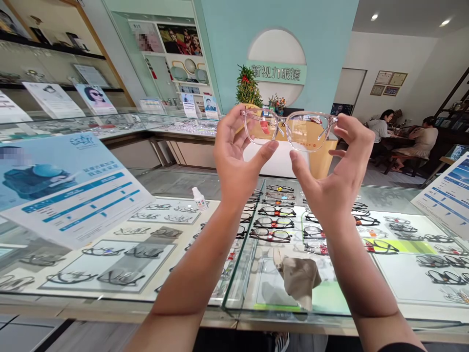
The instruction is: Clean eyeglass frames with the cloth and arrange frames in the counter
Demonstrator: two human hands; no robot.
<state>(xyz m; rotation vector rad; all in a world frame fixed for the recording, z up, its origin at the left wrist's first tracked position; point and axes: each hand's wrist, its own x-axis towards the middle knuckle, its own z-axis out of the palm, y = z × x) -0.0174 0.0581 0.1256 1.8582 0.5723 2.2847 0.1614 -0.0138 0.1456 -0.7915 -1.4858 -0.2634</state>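
I hold a pair of clear-framed glasses [289, 129] up at eye level above a glass display counter [234, 293]. My left hand [236, 156] pinches the frame's left side, thumb under the left lens. My right hand [339, 166] grips the right side, thumb under the right lens and fingers curled at the hinge. The lenses face me and the shop shows through them. Below my wrists, rows of dark-framed glasses [273, 222] lie inside the counter.
A small white bottle [200, 199] and a beige cloth [300, 278] lie on the counter glass. A blue leaflet stand [69, 188] sits at left, another leaflet [445, 193] at right. Two people [403, 134] sit at a table far right. Wall shelves stand at back left.
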